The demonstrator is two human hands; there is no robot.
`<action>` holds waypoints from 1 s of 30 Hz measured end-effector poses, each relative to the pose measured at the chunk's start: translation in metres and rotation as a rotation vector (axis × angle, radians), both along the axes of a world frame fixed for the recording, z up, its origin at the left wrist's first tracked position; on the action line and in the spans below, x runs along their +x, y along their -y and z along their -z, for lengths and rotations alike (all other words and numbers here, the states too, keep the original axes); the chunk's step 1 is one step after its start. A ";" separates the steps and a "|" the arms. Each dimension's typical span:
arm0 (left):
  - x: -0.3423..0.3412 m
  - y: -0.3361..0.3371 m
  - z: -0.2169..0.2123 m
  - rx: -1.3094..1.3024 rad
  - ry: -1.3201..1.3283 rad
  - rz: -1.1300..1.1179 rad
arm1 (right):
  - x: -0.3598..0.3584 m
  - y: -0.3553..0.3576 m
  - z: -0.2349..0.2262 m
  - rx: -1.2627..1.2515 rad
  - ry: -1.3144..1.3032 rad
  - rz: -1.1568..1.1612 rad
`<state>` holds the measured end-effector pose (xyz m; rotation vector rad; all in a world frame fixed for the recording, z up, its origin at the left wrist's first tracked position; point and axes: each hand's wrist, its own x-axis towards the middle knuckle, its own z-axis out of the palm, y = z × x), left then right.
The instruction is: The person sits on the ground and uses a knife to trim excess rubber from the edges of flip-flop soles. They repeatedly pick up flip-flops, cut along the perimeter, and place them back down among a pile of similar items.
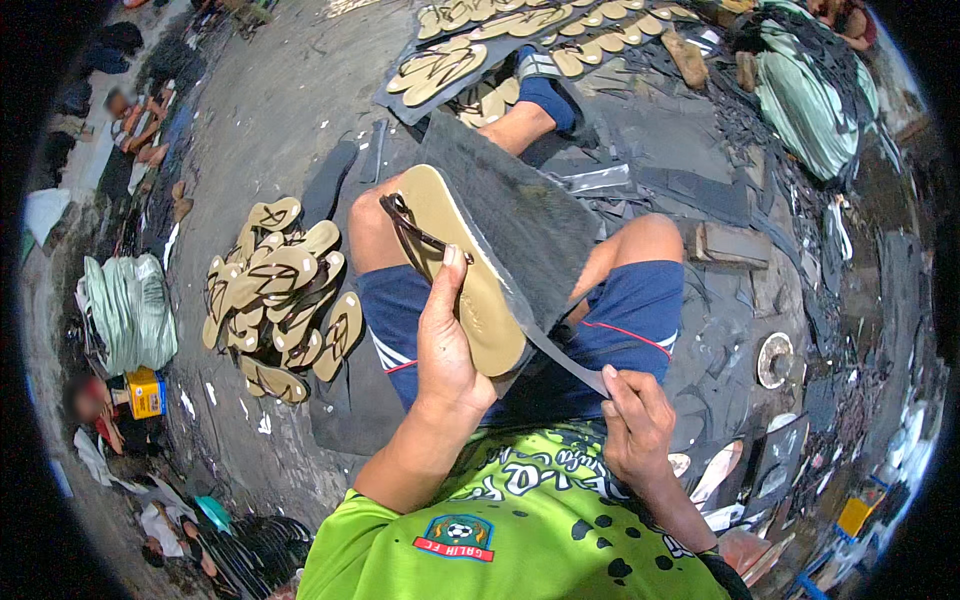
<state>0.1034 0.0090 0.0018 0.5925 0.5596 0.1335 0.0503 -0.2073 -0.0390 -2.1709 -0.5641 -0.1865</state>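
Note:
A tan flip-flop [497, 330] with dark straps is gripped by my left hand [447, 350], thumb over its top near a strap end and fingers beneath the sole. Its toe end points up and away from me. My right hand [637, 425] pinches one end of a thin grey strip [567, 362]. The strip's other end meets the side of the sole near the heel; whether it is a rubber trimming or a blade I cannot tell. Behind the flip-flop, a dark grey fuzzy-topped sheet [530, 215] lies across my legs.
A heap of tan flip-flops [285, 275] lies on the floor at left. More flip-flops in rows [440, 72] rest beyond my foot. Pale green bundles [128, 310] stand at the far left and upper right. Dark scraps [700, 195] and a block [733, 245] lie at right.

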 end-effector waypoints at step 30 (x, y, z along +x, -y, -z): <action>-0.073 0.006 0.025 0.292 -0.271 0.253 | 0.205 -0.127 0.131 0.370 -0.456 0.034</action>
